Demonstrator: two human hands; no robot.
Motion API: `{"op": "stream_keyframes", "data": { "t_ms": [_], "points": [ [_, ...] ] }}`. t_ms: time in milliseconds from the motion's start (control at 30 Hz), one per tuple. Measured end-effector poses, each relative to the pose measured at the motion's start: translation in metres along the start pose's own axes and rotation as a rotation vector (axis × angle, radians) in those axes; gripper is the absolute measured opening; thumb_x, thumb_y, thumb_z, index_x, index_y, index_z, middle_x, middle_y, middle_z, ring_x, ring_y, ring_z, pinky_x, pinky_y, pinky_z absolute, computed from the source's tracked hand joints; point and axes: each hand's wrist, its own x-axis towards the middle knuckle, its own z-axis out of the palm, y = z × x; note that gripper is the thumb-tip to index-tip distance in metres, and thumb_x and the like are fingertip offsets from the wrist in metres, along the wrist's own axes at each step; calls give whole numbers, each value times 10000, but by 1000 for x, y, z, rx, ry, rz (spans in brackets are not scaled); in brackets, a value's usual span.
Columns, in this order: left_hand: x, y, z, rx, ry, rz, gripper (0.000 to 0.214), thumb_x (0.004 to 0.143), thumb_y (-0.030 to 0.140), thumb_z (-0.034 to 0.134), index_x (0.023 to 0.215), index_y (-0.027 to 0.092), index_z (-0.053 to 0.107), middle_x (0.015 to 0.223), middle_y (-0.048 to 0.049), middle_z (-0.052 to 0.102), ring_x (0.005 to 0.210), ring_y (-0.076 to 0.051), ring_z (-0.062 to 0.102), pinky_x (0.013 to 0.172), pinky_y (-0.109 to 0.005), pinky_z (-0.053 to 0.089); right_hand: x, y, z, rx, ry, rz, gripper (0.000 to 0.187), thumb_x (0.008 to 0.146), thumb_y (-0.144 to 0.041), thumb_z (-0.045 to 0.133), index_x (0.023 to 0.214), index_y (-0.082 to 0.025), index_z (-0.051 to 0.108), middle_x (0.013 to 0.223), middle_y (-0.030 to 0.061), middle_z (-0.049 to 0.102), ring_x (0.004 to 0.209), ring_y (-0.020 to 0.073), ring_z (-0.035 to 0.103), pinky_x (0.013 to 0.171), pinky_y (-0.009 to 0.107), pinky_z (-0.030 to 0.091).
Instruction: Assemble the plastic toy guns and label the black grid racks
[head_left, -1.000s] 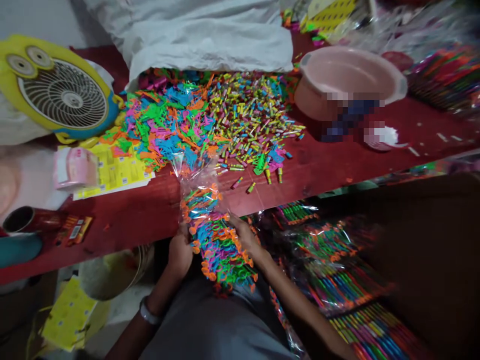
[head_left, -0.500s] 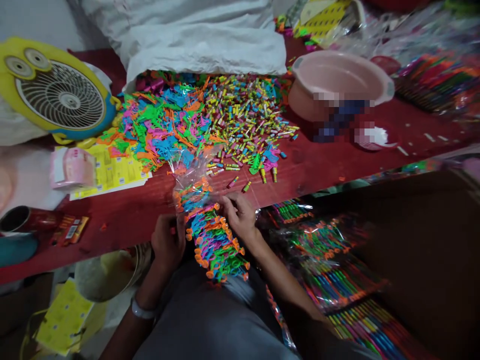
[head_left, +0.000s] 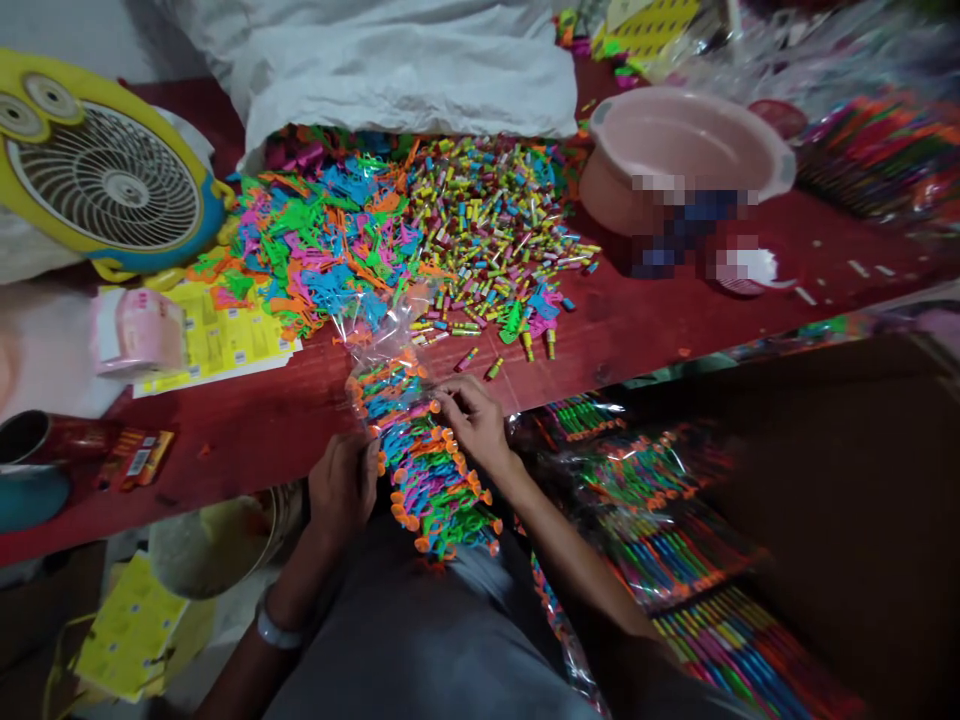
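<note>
A long row of small plastic toys [head_left: 431,470] in blue, green, pink and orange, with round orange ends, reaches from the table edge down over my lap. Clear plastic bag [head_left: 386,325] film covers its upper end, the loose film spreading onto the table. On the row's right side, my right hand [head_left: 478,425] pinches the bag's edge between thumb and fingers. My left hand [head_left: 341,485] is closed at the left side, its fingertips against the bag and the toys. Beyond the bag lie a heap of loose coloured plastic pieces [head_left: 322,245] and a pile of small striped tubes [head_left: 487,220].
On the red table [head_left: 247,430] stand a yellow fan [head_left: 124,190], a pink box [head_left: 139,330] on yellow printed sheets [head_left: 225,330], and a pink basin [head_left: 675,140]. Filled bags of toys [head_left: 675,550] lie below at the right. A bucket [head_left: 217,540] sits under the table.
My left hand has turned and shifted slightly lower along the row's left side. My right hand stays pinched at the right edge. The view has shifted a little.
</note>
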Motion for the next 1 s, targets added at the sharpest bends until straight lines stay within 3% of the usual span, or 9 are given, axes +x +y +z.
{"op": "stream_keyframes", "data": {
  "t_ms": [133,267,367,533,633,833,1000],
  "points": [
    [1,1,0,-41,-12,-27,26,1008,204,557,987,204,572,812,-18,674,680,-134,651,576,-227,443,-2,2,9,49,75,109,147,1018,-358,539,1048,-236,616,923,26,688,797,169,656,758,321,549],
    [-1,0,3,-45,-34,-91,115,1029,259,521,944,206,577,767,-10,650,661,-140,636,592,-240,453,2,6,5,25,-82,1,186,980,-325,574,1140,-231,581,1009,58,666,841,177,641,757,320,548],
    [0,-3,5,-65,-46,-99,114,1021,254,531,930,208,581,756,-6,637,664,-142,626,600,-240,448,10,5,2,-61,-146,-33,105,943,-250,579,1039,-223,611,955,63,649,844,194,617,745,324,533],
    [5,-2,2,-57,-79,-58,98,1016,227,530,933,210,579,760,-1,639,641,-133,611,593,-238,439,12,0,12,18,52,136,118,988,-299,508,982,-234,606,911,39,677,837,193,640,758,329,528],
    [7,1,0,-53,-82,-47,70,1011,211,537,950,213,572,774,4,643,638,-124,606,583,-229,428,7,0,17,123,65,197,138,1013,-338,479,1070,-245,565,900,19,692,807,171,670,744,306,534],
    [6,-3,3,-67,-105,-119,123,1021,247,519,913,212,568,742,9,620,629,-127,599,584,-229,435,0,4,5,30,23,106,198,992,-358,555,1149,-239,538,961,49,700,836,189,689,753,326,562],
    [7,-10,9,-118,-39,-101,79,1012,249,542,961,208,586,855,-29,677,754,-143,656,655,-241,491,4,1,-10,-226,95,-145,162,1015,-306,514,1133,-252,613,972,89,727,890,237,700,797,383,580]
  ]
}}
